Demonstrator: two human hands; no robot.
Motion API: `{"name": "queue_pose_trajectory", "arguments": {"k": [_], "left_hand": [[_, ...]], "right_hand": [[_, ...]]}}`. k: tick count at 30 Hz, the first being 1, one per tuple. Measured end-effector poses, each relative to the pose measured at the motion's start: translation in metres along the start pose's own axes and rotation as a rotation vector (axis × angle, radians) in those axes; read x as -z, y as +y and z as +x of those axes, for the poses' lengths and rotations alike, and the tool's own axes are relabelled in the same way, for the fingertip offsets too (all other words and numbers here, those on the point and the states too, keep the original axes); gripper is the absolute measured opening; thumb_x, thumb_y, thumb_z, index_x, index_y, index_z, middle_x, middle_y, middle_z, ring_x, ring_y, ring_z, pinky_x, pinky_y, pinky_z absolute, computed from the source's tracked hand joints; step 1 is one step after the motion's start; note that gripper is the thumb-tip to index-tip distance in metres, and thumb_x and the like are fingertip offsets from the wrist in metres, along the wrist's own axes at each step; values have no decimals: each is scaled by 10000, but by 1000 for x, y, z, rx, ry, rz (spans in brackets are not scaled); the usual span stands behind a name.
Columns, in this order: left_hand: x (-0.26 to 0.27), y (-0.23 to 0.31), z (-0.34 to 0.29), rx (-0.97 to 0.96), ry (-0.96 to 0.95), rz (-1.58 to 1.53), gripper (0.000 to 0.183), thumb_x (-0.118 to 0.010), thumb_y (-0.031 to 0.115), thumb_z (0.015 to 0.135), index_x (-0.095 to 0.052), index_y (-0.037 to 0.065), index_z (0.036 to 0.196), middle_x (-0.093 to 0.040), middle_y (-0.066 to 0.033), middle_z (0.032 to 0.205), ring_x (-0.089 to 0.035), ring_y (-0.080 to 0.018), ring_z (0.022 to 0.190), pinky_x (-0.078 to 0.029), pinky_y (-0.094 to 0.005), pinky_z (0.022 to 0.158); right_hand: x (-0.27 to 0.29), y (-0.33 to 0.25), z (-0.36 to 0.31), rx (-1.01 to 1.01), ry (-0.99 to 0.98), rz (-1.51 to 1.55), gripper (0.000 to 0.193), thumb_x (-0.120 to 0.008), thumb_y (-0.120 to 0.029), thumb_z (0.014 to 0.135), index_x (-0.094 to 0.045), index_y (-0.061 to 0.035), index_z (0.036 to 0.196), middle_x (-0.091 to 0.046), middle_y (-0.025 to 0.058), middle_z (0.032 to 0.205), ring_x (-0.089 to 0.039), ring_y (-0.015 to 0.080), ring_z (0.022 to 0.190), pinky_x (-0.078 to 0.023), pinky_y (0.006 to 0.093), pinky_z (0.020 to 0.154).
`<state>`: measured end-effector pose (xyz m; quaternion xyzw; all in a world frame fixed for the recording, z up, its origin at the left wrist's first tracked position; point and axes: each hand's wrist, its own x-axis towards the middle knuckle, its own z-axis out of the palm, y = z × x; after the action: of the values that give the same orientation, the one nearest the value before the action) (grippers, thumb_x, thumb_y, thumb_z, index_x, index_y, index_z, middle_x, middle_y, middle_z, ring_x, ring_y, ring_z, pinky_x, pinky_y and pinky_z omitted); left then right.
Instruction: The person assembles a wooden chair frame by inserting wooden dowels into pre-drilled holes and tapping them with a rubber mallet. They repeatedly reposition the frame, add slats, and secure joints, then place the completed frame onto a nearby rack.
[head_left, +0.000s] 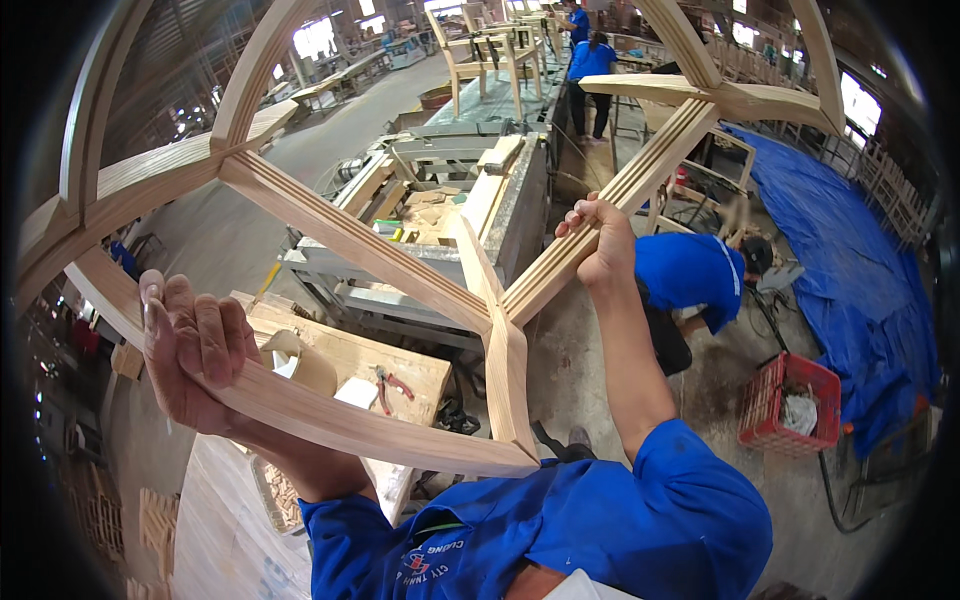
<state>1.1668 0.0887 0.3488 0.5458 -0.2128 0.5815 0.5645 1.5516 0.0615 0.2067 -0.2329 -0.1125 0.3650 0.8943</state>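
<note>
Wooden lattice frame (420, 270) is up in the air, held overhead-ish in front of the person, well clear of the tabletop (390, 365) below. Left hand (195, 355): fingers (215, 335) wrapped shut over the curved outer rail, lower left. Right hand (598, 240): fingers (580, 215) closed round a straight grooved spoke, upper right. Progress, as I judge it: frame looks assembled. Spokes meet at a tight joint between the two hands, a bit below the right fingers, and more joints show up top, above both hands. No clamps or loose members on it that I can see. Wood looks bare, no finish visible, so sanding or coating is probably still open; can't tell glue state from here. Reads like a carry or an inspection, not joining. Orientation: the frame's face is tilted toward the person, its near curved rail is low by the left fingers, and the rest fans up and away past the right fingers. Long axis of the gripped spoke runs lower left to upper right; the curved rail runs from the left fingers right and down to the joint. Below the left fingers on the tabletop: red-handled pliers (388, 385), wood offcuts. Right of the right fingers, a person in blue (690, 275) crouches on the floor, near a red crate (790, 400).
</note>
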Motion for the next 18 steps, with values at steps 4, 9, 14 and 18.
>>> {"name": "queue_pose_trajectory", "arguments": {"k": [4,9,14,18], "left_hand": [[-1,-69,25,-60,42,57,62,-458,71,1074,-451,9,1077,-435,-3,676,-429,-71,459,-355,-216,470],[9,-141,58,-76,84,172,70,-445,93,1085,-447,24,1077,-450,-5,668,-445,-78,468,-365,-222,480],[38,-182,91,-65,75,265,89,-409,107,1096,-456,32,1106,-482,-18,689,-478,-95,487,-399,-233,498],[75,-209,109,-47,69,325,94,-398,104,1095,-457,34,1120,-497,-24,703,-491,-106,493,-418,-232,508]], "right_hand": [[14,1,83,-48,-51,24,228,-619,27,814,-528,-88,988,-532,37,751,-572,185,666,-522,403,654],[16,20,187,-129,-60,35,192,-617,27,799,-554,-56,961,-535,49,749,-560,189,645,-532,419,642],[1,69,270,-229,-127,81,187,-603,28,800,-555,-36,969,-521,59,712,-547,195,611,-537,437,634],[-2,120,323,-261,-202,93,167,-623,0,804,-551,-52,946,-544,61,708,-571,197,640,-537,442,643]]}}
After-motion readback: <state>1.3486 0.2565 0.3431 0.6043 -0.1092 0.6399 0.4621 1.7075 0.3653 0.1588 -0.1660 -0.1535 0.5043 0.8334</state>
